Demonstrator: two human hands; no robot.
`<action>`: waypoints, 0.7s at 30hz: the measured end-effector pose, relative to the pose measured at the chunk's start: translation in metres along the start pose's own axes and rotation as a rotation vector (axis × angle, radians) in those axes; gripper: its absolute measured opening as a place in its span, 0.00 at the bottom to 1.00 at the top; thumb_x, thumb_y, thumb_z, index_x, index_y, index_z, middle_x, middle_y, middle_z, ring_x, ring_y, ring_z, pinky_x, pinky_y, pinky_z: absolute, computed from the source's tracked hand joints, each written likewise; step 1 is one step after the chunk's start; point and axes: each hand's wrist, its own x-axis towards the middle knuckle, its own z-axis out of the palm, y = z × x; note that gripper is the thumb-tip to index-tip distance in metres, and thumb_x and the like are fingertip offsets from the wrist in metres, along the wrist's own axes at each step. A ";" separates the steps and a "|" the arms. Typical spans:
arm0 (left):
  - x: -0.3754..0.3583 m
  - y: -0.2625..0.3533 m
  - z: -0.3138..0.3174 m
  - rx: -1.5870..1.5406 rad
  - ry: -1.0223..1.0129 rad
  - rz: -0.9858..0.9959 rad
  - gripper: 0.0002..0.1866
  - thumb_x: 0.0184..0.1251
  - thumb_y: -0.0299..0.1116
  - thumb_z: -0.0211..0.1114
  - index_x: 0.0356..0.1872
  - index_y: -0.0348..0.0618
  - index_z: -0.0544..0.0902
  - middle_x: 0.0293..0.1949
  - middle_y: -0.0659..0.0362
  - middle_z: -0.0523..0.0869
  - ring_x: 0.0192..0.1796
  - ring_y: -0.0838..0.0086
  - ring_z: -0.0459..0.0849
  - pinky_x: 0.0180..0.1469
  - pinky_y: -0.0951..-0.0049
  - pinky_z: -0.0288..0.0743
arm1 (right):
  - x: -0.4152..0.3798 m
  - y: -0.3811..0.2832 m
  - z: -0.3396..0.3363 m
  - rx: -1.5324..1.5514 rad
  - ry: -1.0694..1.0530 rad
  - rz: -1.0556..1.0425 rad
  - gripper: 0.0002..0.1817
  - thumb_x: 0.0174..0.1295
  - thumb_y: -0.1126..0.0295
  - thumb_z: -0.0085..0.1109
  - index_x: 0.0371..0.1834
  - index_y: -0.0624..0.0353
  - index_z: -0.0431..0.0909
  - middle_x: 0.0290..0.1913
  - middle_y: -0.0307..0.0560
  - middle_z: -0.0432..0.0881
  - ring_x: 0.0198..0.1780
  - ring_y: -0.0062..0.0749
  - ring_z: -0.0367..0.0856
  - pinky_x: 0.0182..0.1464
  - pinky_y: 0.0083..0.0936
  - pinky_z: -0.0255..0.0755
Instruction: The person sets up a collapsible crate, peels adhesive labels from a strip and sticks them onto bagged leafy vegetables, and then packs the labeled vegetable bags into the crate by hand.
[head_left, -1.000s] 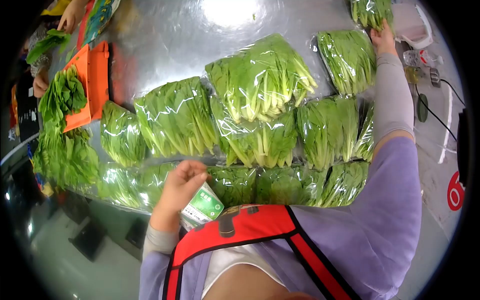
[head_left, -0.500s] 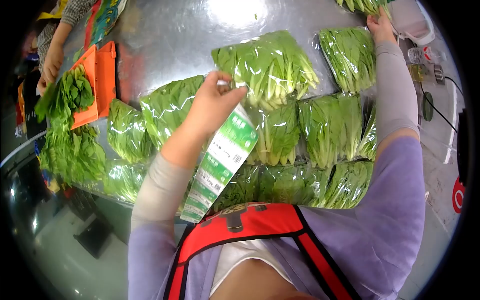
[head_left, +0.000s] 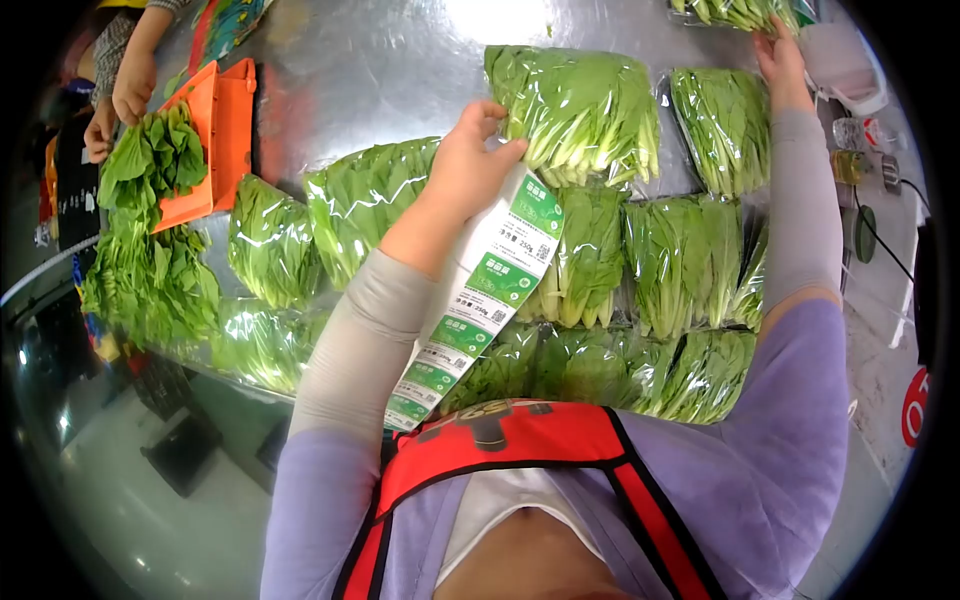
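Note:
My left hand (head_left: pixel 470 165) pinches the top end of a strip of green-and-white labels (head_left: pixel 487 290), which hangs down toward my chest. Just beyond its fingers lies a clear bag of leafy greens (head_left: pixel 575 115), stalks toward me. At the far right my outstretched right hand (head_left: pixel 784 65) has its fingers closed at the edge of another bagged bunch of greens (head_left: pixel 735 12), partly cut off by the top of the view. Below that hand is a further bag of greens (head_left: pixel 722 130).
Several more bags of greens (head_left: pixel 685 265) lie in rows on the metal table (head_left: pixel 370 70). At left, a co-worker's hands (head_left: pixel 130 90) are at loose greens (head_left: pixel 150 165) beside an orange holder (head_left: pixel 235 120). A plastic bottle (head_left: pixel 862 132) and jar (head_left: pixel 865 170) stand at right.
My left hand and the label strip have shifted right and slightly up in view, and the labels face me more. The co-worker's hand has moved. My right hand stays at the far bag.

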 end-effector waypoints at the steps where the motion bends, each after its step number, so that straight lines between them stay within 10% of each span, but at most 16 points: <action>1: -0.001 -0.003 -0.003 -0.081 -0.058 -0.056 0.26 0.54 0.37 0.66 0.54 0.41 0.70 0.53 0.42 0.76 0.53 0.55 0.78 0.52 0.66 0.72 | -0.004 -0.002 0.004 -0.021 -0.063 -0.033 0.10 0.61 0.69 0.57 0.40 0.64 0.74 0.39 0.50 0.75 0.42 0.36 0.74 0.48 0.27 0.76; 4: -0.022 -0.002 -0.015 0.155 -0.065 -0.016 0.29 0.53 0.37 0.67 0.58 0.42 0.69 0.49 0.43 0.79 0.50 0.55 0.80 0.50 0.66 0.73 | -0.115 0.012 0.064 0.186 -0.296 -0.050 0.05 0.60 0.65 0.57 0.35 0.52 0.74 0.28 0.36 0.75 0.27 0.22 0.73 0.28 0.19 0.71; 8: -0.028 0.023 -0.074 0.584 0.126 0.009 0.30 0.53 0.39 0.67 0.58 0.42 0.71 0.41 0.43 0.82 0.45 0.56 0.82 0.47 0.66 0.74 | -0.256 0.038 0.152 0.309 -0.453 0.294 0.08 0.59 0.67 0.57 0.40 0.55 0.75 0.32 0.38 0.77 0.30 0.24 0.74 0.30 0.20 0.72; 9: -0.023 0.021 -0.091 0.653 0.169 -0.030 0.29 0.52 0.40 0.67 0.56 0.41 0.73 0.38 0.43 0.83 0.43 0.56 0.82 0.46 0.65 0.74 | -0.213 0.082 0.131 0.271 -0.798 0.308 0.11 0.63 0.68 0.53 0.42 0.65 0.73 0.40 0.51 0.75 0.41 0.33 0.76 0.48 0.26 0.76; 13: -0.012 -0.027 -0.126 0.662 -0.043 0.027 0.26 0.52 0.42 0.66 0.51 0.37 0.77 0.36 0.43 0.83 0.40 0.55 0.83 0.44 0.65 0.74 | -0.335 0.081 0.159 -0.339 -0.947 0.544 0.21 0.64 0.61 0.52 0.54 0.66 0.68 0.45 0.57 0.78 0.39 0.35 0.81 0.45 0.25 0.78; 15: -0.029 -0.013 -0.130 0.670 -0.102 -0.099 0.22 0.55 0.37 0.66 0.48 0.33 0.77 0.40 0.46 0.83 0.41 0.63 0.82 0.45 0.70 0.72 | -0.316 0.064 0.153 -0.867 -1.133 0.235 0.19 0.63 0.60 0.54 0.47 0.66 0.74 0.38 0.51 0.81 0.35 0.29 0.81 0.38 0.22 0.77; 18: -0.037 -0.013 -0.130 0.547 -0.104 -0.138 0.21 0.54 0.35 0.66 0.48 0.33 0.77 0.36 0.47 0.83 0.37 0.66 0.81 0.42 0.72 0.72 | -0.195 0.060 0.120 -0.736 -0.733 -0.472 0.20 0.61 0.51 0.53 0.35 0.60 0.80 0.27 0.45 0.81 0.27 0.21 0.77 0.31 0.20 0.71; 20: -0.040 -0.007 -0.126 0.568 -0.076 -0.134 0.22 0.53 0.35 0.67 0.48 0.32 0.77 0.37 0.45 0.83 0.37 0.63 0.82 0.42 0.71 0.73 | -0.108 0.032 0.084 -0.578 -0.230 -0.307 0.07 0.61 0.69 0.51 0.40 0.58 0.74 0.26 0.37 0.75 0.23 0.18 0.69 0.25 0.17 0.65; 21: -0.042 -0.004 -0.125 0.590 -0.043 -0.127 0.22 0.52 0.35 0.67 0.47 0.32 0.78 0.37 0.43 0.83 0.37 0.60 0.82 0.43 0.69 0.73 | -0.027 0.040 0.056 -0.235 -0.082 -0.669 0.07 0.63 0.69 0.47 0.40 0.58 0.73 0.28 0.40 0.75 0.24 0.21 0.71 0.23 0.19 0.65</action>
